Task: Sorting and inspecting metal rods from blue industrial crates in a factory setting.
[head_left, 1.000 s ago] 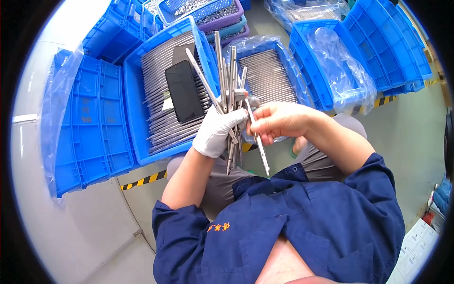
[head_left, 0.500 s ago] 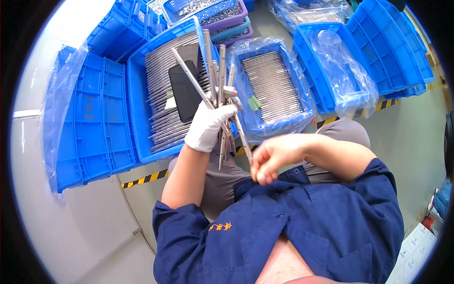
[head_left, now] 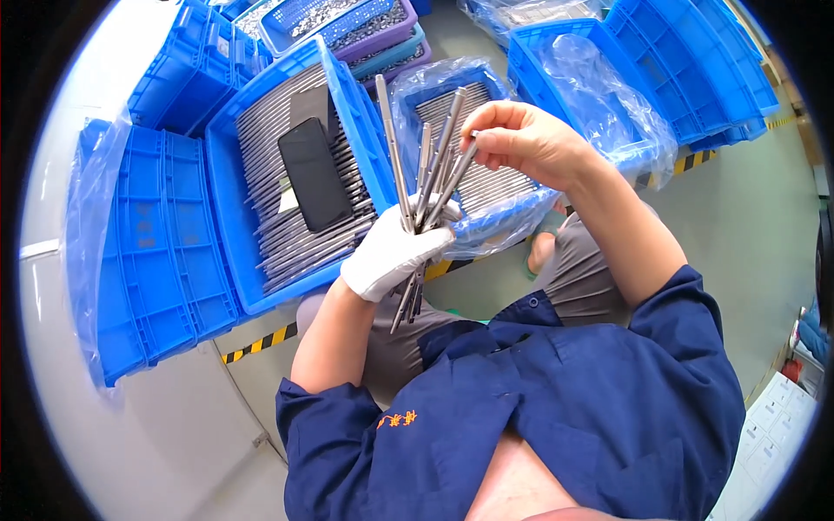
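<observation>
My left hand (head_left: 398,246), in a white glove, is closed round a bunch of thin metal rods (head_left: 426,178) that fan out above and below the fist. My bare right hand (head_left: 530,146) pinches the upper end of one metal rod (head_left: 459,174), whose lower part runs into the bunch. Under and beyond my right hand, a blue crate (head_left: 521,204) lined with clear plastic holds rows of similar rods (head_left: 491,187). To the left of my gloved hand stands a larger blue crate (head_left: 228,204) packed with rods (head_left: 261,148); a black phone (head_left: 314,178) lies on top of them.
Stacked blue crates (head_left: 143,252) stand at the far left. At the back are baskets (head_left: 382,39) of small metal parts. A blue crate (head_left: 556,100) with plastic film stands at the right, beside more blue crates (head_left: 686,78). Striped tape (head_left: 261,345) marks the floor.
My right hand has risen from near my lap to the top of the bunch and now pinches a rod's end. The bunch in my left hand has shifted slightly, and the view has moved.
</observation>
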### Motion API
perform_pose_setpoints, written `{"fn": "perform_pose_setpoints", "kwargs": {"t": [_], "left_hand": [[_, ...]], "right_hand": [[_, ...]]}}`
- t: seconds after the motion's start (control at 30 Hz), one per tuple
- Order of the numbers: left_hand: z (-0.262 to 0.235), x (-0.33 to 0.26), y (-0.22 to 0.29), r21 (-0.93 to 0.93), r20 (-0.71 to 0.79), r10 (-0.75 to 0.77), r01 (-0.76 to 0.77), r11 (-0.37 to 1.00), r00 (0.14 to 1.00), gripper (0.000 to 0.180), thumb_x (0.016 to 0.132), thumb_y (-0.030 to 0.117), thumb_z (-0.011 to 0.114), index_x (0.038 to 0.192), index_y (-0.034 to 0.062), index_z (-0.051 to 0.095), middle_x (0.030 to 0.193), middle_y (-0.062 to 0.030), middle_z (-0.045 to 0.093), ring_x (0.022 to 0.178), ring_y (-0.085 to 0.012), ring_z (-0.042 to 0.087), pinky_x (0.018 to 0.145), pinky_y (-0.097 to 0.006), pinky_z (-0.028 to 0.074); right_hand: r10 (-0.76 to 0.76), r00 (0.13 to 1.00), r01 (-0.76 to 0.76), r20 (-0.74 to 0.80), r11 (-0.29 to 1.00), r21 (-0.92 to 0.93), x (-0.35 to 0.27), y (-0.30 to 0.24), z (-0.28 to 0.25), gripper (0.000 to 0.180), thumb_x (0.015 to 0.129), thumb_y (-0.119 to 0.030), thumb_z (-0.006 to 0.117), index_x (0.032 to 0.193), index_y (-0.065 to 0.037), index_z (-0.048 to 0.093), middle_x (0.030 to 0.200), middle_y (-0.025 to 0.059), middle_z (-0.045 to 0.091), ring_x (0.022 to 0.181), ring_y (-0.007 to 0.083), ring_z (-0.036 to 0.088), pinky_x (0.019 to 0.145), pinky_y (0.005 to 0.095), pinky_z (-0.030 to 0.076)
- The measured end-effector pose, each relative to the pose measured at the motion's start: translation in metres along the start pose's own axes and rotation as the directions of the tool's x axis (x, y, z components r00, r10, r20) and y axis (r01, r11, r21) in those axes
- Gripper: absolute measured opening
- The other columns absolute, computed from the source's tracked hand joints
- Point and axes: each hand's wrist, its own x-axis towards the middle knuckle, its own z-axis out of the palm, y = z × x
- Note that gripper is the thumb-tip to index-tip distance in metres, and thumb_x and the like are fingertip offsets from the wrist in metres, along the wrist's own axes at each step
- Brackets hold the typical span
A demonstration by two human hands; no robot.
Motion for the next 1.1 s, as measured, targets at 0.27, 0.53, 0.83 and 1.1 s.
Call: {"fn": "perform_pose_setpoints", "kwargs": {"t": [0.27, 0.53, 0.83, 1.1], "left_hand": [[0.002, 0.001, -0.003, 0.007, -0.014, 0.01, -0.01, 1.0, 1.0, 0.026, 0.071, 0.013, 0.062, 0.092, 0.002, 0.052, 0.07, -0.0002, 0.05, 0.058, -0.008, 0.047, 0.052, -0.021, 0.039], [0.001, 0.001, 0.002, -0.074, -0.048, -0.031, 0.028, 0.997, 0.998, 0.03, 0.075, 0.013, 0.059, 0.101, 0.0015, 0.05, 0.067, 0.0005, 0.048, 0.056, -0.0071, 0.045, 0.05, -0.019, 0.036], [-0.004, 0.002, -0.002, -0.123, -0.161, 0.066, -0.087, 0.989, 0.985, 0.032, 0.07, 0.006, 0.061, 0.1, 0.0028, 0.049, 0.077, -0.0035, 0.051, 0.061, -0.0101, 0.049, 0.054, -0.022, 0.04], [-0.004, 0.0, 0.006, -0.262, -0.211, 0.075, -0.13, 0.956, 0.975, 0.035, 0.072, 0.004, 0.056, 0.106, 0.0041, 0.046, 0.093, -0.0117, 0.056, 0.067, -0.0124, 0.053, 0.06, -0.022, 0.044]], "right_hand": [[0.131, 0.988, -0.14, -0.077, 0.982, -0.126, -0.008, 0.022, 0.035, 0.018, 0.073, -0.008, 0.061, 0.089, -0.003, 0.057, 0.085, 0.0055, 0.06, 0.073, 0.0101, 0.054, 0.063, 0.0214, 0.042], [-0.092, 0.961, 0.044, -0.262, 0.982, -0.181, 0.0, 0.002, 0.003, 0.014, 0.077, -0.012, 0.056, 0.088, -0.004, 0.058, 0.08, 0.0027, 0.059, 0.064, 0.0056, 0.049, 0.059, 0.0187, 0.04], [-0.094, 0.951, 0.106, -0.295, 0.994, 0.022, 0.003, 0.009, -0.003, 0.02, 0.081, -0.018, 0.055, 0.093, -0.002, 0.054, 0.082, 0.005, 0.058, 0.06, 0.0044, 0.047, 0.055, 0.0153, 0.04], [0.474, 0.858, -0.505, 0.198, 0.851, 0.147, -0.004, 0.041, 0.036, 0.021, 0.078, -0.02, 0.06, 0.084, 0.0, 0.055, 0.072, 0.0058, 0.059, 0.055, 0.0051, 0.052, 0.05, 0.0158, 0.043]]}}
